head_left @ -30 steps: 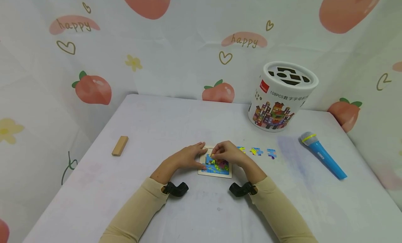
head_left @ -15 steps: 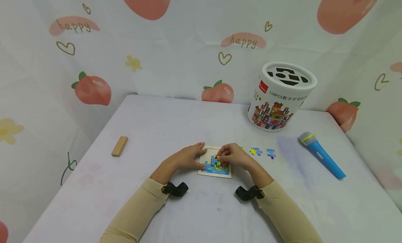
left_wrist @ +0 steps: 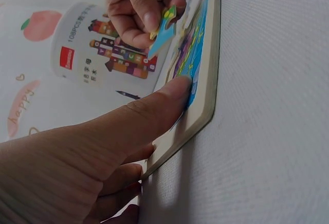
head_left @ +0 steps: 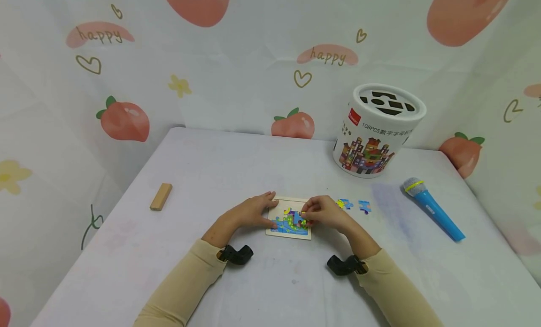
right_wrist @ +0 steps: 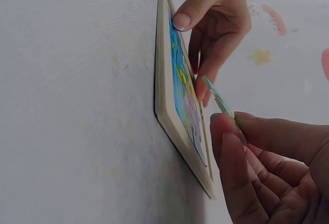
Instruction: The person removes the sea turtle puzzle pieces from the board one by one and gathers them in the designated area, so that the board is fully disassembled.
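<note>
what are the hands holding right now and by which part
The right hand pinches a puzzle piece by its yellow-green end, blue end free. The left hand rests along the left side of the puzzle board, thumb on top.

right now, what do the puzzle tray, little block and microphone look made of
Puzzle tray: probably matte wood or fibreboard, given its pale, plain rim.
Little block: likely bare, dull wood, from its tan colour and crisp edges.
Microphone: smooth, evenly blue handle suggests plastic; grey head could be metal or plastic.

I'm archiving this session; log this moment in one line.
left hand: rests on puzzle tray; right hand: pinches puzzle piece over tray; loose pieces: right of tray
</note>
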Demonstrator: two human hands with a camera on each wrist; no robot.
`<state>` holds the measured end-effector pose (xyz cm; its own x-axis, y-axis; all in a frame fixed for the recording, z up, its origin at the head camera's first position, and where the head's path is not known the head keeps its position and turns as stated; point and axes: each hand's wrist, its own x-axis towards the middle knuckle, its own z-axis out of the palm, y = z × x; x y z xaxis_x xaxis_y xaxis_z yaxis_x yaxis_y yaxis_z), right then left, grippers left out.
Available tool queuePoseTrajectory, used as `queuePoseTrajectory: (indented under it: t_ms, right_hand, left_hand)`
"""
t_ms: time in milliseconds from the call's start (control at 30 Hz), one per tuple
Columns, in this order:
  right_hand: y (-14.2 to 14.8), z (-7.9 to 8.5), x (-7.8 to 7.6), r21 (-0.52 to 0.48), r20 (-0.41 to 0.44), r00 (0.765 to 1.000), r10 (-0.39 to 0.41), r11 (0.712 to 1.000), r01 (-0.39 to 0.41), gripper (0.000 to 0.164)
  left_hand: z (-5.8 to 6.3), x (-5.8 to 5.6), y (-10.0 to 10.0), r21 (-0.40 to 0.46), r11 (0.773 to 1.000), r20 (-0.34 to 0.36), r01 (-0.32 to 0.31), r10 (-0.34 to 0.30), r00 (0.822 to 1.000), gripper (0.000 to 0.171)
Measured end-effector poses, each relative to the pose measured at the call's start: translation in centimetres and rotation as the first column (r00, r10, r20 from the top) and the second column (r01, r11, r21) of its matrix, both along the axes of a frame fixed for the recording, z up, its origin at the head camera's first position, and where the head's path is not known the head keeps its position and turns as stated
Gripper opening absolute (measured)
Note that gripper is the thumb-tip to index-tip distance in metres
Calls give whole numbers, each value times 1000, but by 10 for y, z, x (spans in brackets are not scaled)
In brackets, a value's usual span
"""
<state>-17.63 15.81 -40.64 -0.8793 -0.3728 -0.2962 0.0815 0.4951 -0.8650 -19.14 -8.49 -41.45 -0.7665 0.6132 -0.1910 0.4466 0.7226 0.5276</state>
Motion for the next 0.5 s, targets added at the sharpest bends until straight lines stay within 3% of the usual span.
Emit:
queuePoseTrajectory:
  t_ms: [500]
  right_hand:
    - [26,-5,9,53,-42,997,-70,996,72,20]
  left_hand:
    - [2,1,-1,13,1000,-4,11,-11,1000,75]
